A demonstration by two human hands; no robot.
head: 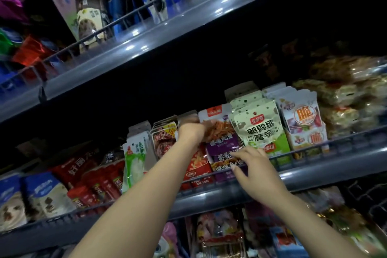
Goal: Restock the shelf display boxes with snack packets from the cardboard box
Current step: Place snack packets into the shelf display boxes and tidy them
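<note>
**Inspector A:** Position of the stock, please.

**Inspector B:** The purple display box stands on the middle shelf, behind the wire front rail. It sits between the red display box on its left and the green quail-egg packets on its right. The cardboard supply box is not in view.

**Inspector A:** Hands?

**Inspector B:** The left hand is raised above the box with its fingers curled round the upper part of a purple snack packet. The image is blurred there, so I cannot confirm the exact grip. The right hand is lower, fingers spread and loosely bent, fingertips touching the front face of the purple display box. It grips nothing.

**Inspector A:** The governing relation?

**Inspector B:** The packet stands upright, long axis near vertical, directly above the box opening. The box lies ahead of and above both forearms. The left hand is nearer the packet's top; the right hand is nearer the box front.

**Inspector A:** Assessment?

**Inspector B:** In my judgement the packet needs to travel down along its own axis into the box, with the right hand steadying the front. Neighbouring packets stand close, so snagging is a risk.
</note>
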